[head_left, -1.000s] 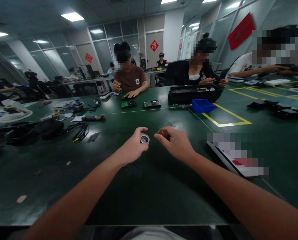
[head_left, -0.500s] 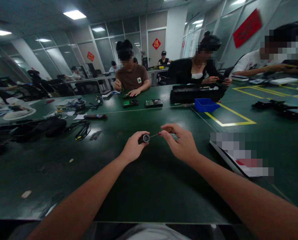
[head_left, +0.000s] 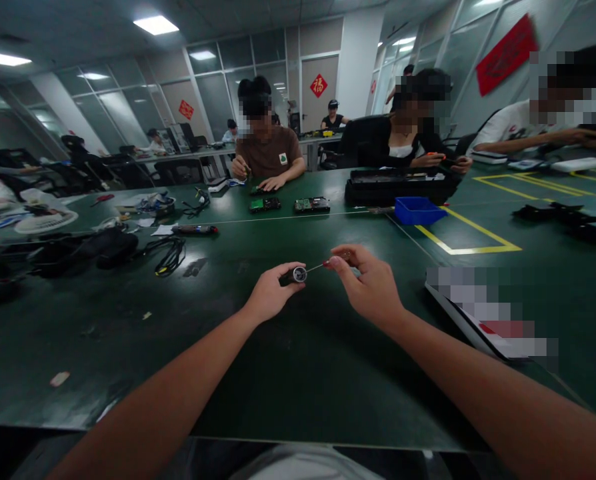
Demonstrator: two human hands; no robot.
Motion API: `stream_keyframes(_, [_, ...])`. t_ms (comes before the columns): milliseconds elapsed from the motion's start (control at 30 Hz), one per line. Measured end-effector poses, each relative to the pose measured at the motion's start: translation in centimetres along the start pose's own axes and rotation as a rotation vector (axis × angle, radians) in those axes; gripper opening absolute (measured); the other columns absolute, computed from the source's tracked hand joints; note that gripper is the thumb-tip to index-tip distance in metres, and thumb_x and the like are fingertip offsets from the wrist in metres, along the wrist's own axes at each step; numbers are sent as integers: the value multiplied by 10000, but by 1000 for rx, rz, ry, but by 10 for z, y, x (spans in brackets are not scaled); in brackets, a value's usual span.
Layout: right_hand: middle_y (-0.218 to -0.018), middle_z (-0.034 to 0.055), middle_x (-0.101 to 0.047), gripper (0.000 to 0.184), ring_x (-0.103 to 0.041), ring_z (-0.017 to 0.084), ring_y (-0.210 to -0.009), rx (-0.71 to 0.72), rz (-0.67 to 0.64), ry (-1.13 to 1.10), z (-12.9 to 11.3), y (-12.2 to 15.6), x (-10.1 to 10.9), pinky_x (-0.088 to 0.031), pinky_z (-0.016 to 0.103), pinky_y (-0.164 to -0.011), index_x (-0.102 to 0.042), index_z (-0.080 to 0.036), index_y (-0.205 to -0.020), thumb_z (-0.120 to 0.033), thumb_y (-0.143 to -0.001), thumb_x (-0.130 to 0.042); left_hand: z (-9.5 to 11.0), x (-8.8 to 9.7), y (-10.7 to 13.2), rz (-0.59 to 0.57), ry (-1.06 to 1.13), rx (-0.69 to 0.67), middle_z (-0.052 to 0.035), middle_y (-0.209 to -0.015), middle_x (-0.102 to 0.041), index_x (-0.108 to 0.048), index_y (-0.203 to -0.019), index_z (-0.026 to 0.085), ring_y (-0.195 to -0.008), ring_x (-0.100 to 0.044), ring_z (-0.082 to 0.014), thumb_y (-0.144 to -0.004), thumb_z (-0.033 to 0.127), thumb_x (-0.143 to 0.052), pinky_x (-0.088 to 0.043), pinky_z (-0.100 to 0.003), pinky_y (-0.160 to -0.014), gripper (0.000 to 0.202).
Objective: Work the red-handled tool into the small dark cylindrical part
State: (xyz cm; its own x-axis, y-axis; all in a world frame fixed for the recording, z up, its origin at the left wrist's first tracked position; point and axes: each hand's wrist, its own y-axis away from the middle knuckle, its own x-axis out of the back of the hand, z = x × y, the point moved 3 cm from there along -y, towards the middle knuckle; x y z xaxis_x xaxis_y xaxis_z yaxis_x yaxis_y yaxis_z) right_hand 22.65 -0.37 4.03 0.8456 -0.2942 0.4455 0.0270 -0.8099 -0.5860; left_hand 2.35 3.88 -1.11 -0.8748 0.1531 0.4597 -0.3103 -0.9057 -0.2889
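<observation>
Over the green table, my left hand (head_left: 272,293) is closed round a short dark cylinder (head_left: 299,274) whose round, pale-rimmed end faces right and toward me. My right hand (head_left: 365,280) pinches a screwdriver (head_left: 327,264) with a red collar and a thin metal shaft; most of its handle is hidden by the fingers. The shaft slants down to the left, and its tip is at the cylinder's open end. Whether the tip touches anything inside is too small to tell.
A booklet-like flat item (head_left: 478,320) lies right of my right arm. Ahead are a blue bin (head_left: 418,211), a black case (head_left: 393,189) and two circuit-board units (head_left: 312,205). Black cables (head_left: 171,257) and a dark bag (head_left: 88,252) lie left. Several people sit across the green table (head_left: 298,393).
The whole view has shifted slightly, so things appear a little farther right. Both hands keep their grips, with the screwdriver tip still at the cylinder's end.
</observation>
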Motion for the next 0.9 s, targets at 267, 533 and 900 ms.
stream_keyframes(267, [-830, 42, -750, 205, -701, 192, -728, 27, 5, 52, -2, 0, -1, -496, 309, -638, -652, -209, -931, -409, -925, -605, 5, 1, 0, 14, -24, 2, -51, -1208, -698, -686, -1185, 232, -1147, -628, -227, -794, 130, -728, -433, -414, -1069, 407])
stream_keyframes(533, [-647, -1, -667, 280, -604, 148, -554, 43, 22, 126, -3, -1, 2, -424, 271, -527, -619, -215, -739, -460, -861, -679, 7, 2, 1, 35, -68, 11, -48, -1224, -699, -692, -1184, 229, -1168, -618, -229, -789, 127, -739, -418, -408, -1082, 412])
stream_keyframes(900, [-844, 41, -737, 189, -693, 184, -731, 89, -119, 83, -5, 0, 0, -481, 293, -646, -637, -194, -1026, -333, -940, -542, 11, 1, 3, 21, -95, -5, -43, -1211, -700, -688, -1187, 230, -1158, -619, -222, -792, 144, -740, -422, -393, -1070, 408])
